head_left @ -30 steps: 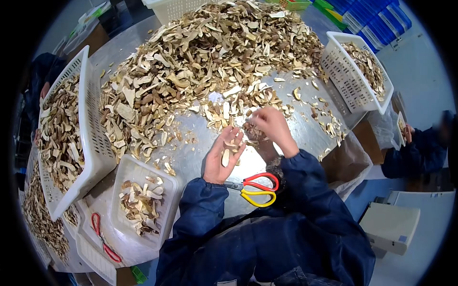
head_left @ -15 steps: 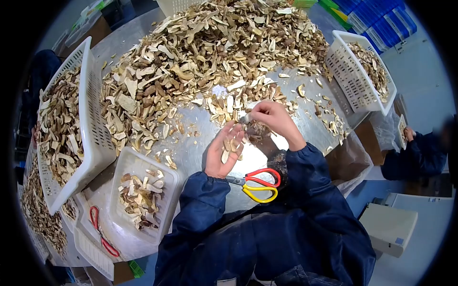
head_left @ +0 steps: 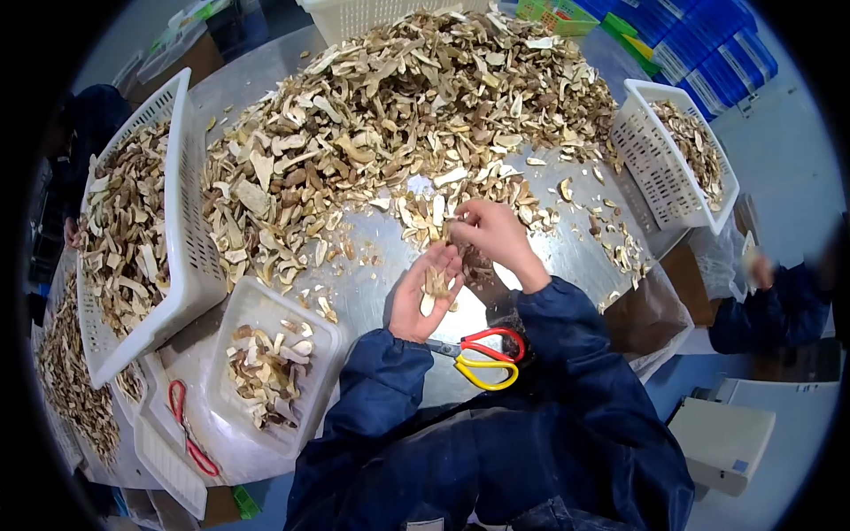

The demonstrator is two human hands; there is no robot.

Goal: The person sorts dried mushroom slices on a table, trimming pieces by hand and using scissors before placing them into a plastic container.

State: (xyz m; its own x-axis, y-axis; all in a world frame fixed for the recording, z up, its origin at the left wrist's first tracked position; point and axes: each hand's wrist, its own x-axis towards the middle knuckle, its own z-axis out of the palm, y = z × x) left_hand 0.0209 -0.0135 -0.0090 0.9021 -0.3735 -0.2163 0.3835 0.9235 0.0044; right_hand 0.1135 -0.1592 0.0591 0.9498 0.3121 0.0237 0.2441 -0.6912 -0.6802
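My left hand [head_left: 413,306] is cupped palm up around several dried mushroom slices [head_left: 433,290]. Just above its fingertips, my right hand [head_left: 498,237] is closed in a pinch over the near edge of the mushroom pile [head_left: 398,133]; what lies between its fingers is hidden. Scissors [head_left: 489,359] with one red and one yellow handle lie on the metal table [head_left: 359,283], close to my left wrist. To the left, a shallow white tray [head_left: 328,341] holds a small heap of mushroom slices [head_left: 266,372].
Perforated white baskets of slices stand at the left [head_left: 181,239] and right [head_left: 651,181]. Red-handled scissors [head_left: 180,416] lie at the lower left. Blue crates [head_left: 722,66] are stacked at the back right. A co-worker's sleeve [head_left: 775,305] shows at the right edge.
My right hand has shifted slightly down and left, and the small greyish piece at its fingertips no longer shows. The left hand stays cupped around slices. The whole view has shifted slightly.
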